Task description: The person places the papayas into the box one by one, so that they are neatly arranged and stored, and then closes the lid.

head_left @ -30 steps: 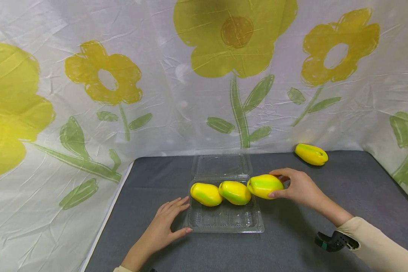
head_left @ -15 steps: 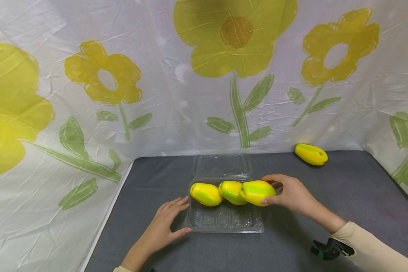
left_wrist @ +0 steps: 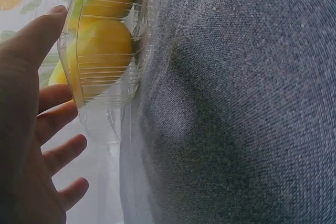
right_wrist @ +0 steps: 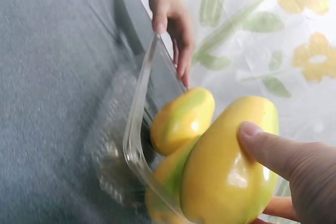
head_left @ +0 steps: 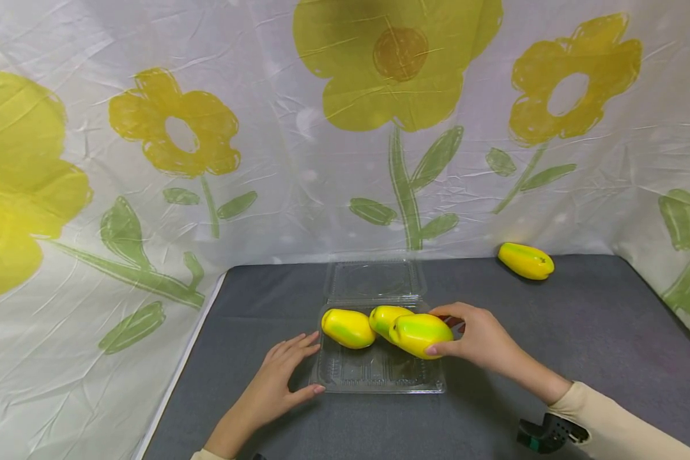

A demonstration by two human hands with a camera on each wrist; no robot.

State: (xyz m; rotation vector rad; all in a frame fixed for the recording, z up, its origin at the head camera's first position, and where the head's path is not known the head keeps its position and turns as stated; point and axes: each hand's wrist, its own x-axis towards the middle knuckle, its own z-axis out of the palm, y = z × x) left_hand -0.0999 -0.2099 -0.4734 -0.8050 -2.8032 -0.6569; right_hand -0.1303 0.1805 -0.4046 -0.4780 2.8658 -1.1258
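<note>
My right hand (head_left: pixel 477 335) grips a yellow-green papaya (head_left: pixel 421 335) by its right end, over the right half of a clear plastic box (head_left: pixel 374 388). In the right wrist view the thumb presses on this papaya (right_wrist: pixel 228 166). Behind it, partly covered, a second papaya (head_left: pixel 382 319) lies in the box, and a third papaya (head_left: pixel 347 329) sits at the left of the back row. My left hand (head_left: pixel 273 383) is spread at the box's left side, its fingertips right at the rim. The left wrist view shows those fingers loosely extended beside the clear wall (left_wrist: pixel 105 74).
Another papaya (head_left: pixel 526 261) lies at the back right of the dark grey tablecloth (head_left: pixel 598 319). The box's lid (head_left: pixel 374 281) is folded back towards the flower-printed curtain (head_left: pixel 287 147) that stands behind the table.
My right hand has carried its papaya left and towards me, from the box's right edge to over its right half, covering more of the middle papaya. The left hand has stayed still.
</note>
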